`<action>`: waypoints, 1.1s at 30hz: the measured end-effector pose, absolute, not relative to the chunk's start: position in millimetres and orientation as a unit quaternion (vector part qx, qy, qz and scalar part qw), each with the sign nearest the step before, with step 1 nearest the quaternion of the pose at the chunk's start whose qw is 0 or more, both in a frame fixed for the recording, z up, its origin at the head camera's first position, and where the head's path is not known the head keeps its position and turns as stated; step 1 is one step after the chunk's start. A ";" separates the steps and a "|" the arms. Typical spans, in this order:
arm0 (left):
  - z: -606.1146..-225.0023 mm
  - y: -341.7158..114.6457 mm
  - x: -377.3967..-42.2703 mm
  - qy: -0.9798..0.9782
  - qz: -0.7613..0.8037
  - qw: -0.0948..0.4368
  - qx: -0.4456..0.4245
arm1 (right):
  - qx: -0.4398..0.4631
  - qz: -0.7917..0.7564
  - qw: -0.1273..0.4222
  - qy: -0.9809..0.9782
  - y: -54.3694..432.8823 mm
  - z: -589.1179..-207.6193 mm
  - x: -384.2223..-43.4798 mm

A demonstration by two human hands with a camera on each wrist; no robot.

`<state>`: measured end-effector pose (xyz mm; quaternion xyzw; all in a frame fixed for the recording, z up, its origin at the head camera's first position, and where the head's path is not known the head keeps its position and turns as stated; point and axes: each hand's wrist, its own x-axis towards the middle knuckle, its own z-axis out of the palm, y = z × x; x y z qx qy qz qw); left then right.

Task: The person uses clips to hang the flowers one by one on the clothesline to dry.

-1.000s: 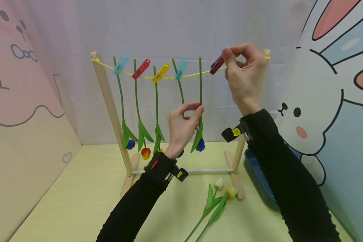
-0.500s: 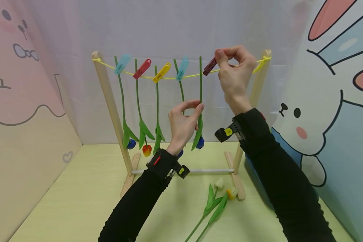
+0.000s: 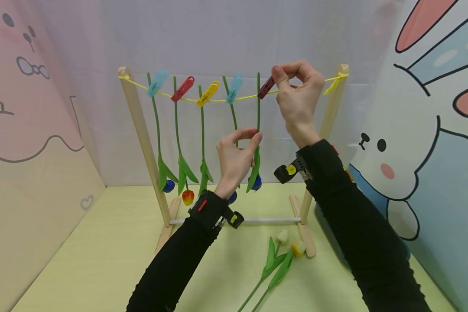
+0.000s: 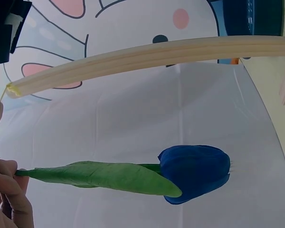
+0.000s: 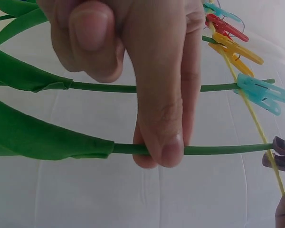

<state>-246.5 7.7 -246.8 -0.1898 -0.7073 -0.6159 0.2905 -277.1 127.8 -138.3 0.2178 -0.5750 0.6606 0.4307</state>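
A blue artificial tulip hangs head down, its stem crossing the yellow string. My left hand pinches that stem between thumb and fingertips, just above the leaves. With thumb and fingers my right hand holds a dark maroon clothespin at the string. In the right wrist view the jaws of the clothespin are around the stem and string; whether they are pressed apart is unclear. To the left, light blue, yellow and red clothespins hold other tulips on the string.
The string spans two wooden posts of a rack with a white bottom rod. Two tulips, one white and one yellow-white, lie on the table in front. A blue bin stands at the right, partly behind the right sleeve.
My right hand has moved left along the string, bringing the maroon clothespin from beside the stem onto it. The left hand keeps its pinch on the stem, nearly still.
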 end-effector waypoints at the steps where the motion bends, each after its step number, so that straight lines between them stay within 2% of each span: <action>1: -247.0 7.6 -246.8 -0.708 -0.616 0.288 -0.188 | 0.217 0.660 0.430 -0.576 127.4 -138.8 -277.8; 9: -246.5 6.3 -248.6 -0.710 -0.612 0.293 -0.188 | 0.229 0.651 0.427 -0.585 125.2 -142.1 -278.0; 33: -249.2 5.7 -244.2 -0.712 -0.597 0.306 -0.207 | 0.245 0.634 0.368 -0.635 134.9 -148.6 -272.1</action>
